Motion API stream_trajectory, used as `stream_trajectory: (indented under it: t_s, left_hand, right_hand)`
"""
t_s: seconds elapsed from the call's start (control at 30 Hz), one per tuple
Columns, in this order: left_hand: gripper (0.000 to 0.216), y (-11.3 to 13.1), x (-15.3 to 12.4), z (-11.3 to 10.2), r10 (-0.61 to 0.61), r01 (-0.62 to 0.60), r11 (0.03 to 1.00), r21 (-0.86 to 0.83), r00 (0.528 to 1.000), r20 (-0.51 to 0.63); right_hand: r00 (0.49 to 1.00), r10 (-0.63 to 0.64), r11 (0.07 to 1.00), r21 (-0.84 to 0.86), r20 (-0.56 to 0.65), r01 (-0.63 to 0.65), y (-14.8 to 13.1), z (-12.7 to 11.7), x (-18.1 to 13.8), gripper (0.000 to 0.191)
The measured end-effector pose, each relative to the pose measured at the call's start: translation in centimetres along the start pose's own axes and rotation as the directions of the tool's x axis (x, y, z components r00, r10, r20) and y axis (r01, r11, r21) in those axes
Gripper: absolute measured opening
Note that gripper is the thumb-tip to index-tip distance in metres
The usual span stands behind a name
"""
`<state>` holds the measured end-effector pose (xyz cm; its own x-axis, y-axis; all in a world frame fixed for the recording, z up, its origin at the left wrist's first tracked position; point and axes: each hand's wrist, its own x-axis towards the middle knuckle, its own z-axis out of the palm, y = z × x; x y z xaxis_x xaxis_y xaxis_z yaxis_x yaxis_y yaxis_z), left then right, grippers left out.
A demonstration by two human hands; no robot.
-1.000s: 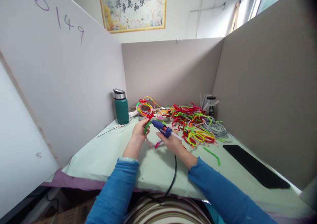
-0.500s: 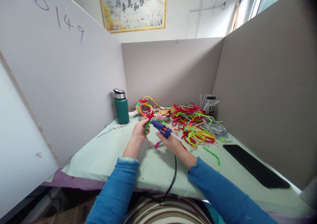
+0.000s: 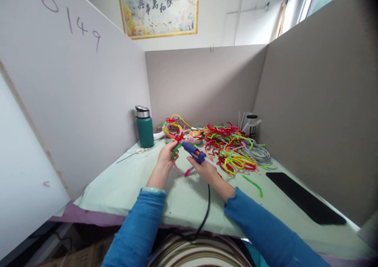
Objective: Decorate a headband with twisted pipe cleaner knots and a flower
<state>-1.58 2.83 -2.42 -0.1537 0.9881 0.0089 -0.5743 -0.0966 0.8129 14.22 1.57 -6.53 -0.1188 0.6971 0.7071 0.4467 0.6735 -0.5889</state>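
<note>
Between the fingers of my left hand (image 3: 167,154) is a ring of coloured pipe cleaners (image 3: 164,130) with red bows, pinched at its lower red bow (image 3: 178,138). A green pipe cleaner end (image 3: 174,153) hangs down over those fingers. My right hand (image 3: 206,169) is wrapped round a blue hot glue gun (image 3: 193,152), whose tip points left at the red bow. Whether the tip touches the bow I cannot tell. A white glue stick (image 3: 210,162) sticks out of the gun's back end. A purple and pink pipe cleaner piece (image 3: 188,172) lies under my right hand.
A heap of pipe cleaners (image 3: 226,137) spreads across the back right, beside a grey coil (image 3: 260,154). A green bottle (image 3: 145,130) stands back left. Near the right edge lies a black flat slab (image 3: 304,198). A black cable (image 3: 208,208) runs off the front edge.
The glue gun in my right hand has shifted slightly to the right, away from the red bow. My left hand and the ring have hardly moved.
</note>
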Motion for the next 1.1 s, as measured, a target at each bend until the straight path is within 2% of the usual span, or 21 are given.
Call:
stream_trajectory:
  t_s: [0.23,0.4,0.57,0.8,1.1]
  left_hand:
    - [0.023,-0.2,0.2,-0.2,0.002,-0.002,1.000,0.013,1.000,0.003]
    - [0.028,-0.4,0.5,-0.5,0.045,-0.046,0.998,0.039,0.999,0.017]
    - [0.031,-0.6,0.5,-0.6,0.086,-0.087,0.994,0.060,0.996,0.028]
    - [0.037,-0.6,0.6,-0.6,0.086,-0.088,0.995,0.051,0.996,0.037]
    - [0.033,-0.6,0.6,-0.6,0.116,-0.114,0.992,0.045,0.992,-0.041]
  right_hand:
    - [1.000,-0.015,0.999,0.032,0.005,0.015,-0.1,0.0,0.0,0.032]
    - [1.000,0.012,1.000,0.011,0.006,-0.012,0.3,0.1,0.0,0.032]
    - [1.000,-0.013,1.000,0.028,-0.015,0.013,0.5,0.1,0.0,0.032]
    - [1.000,0.000,1.000,0.031,0.003,0.000,0.3,0.0,0.0,0.033]
    - [1.000,0.006,1.000,0.029,0.023,-0.007,1.0,0.4,-0.1,0.034]
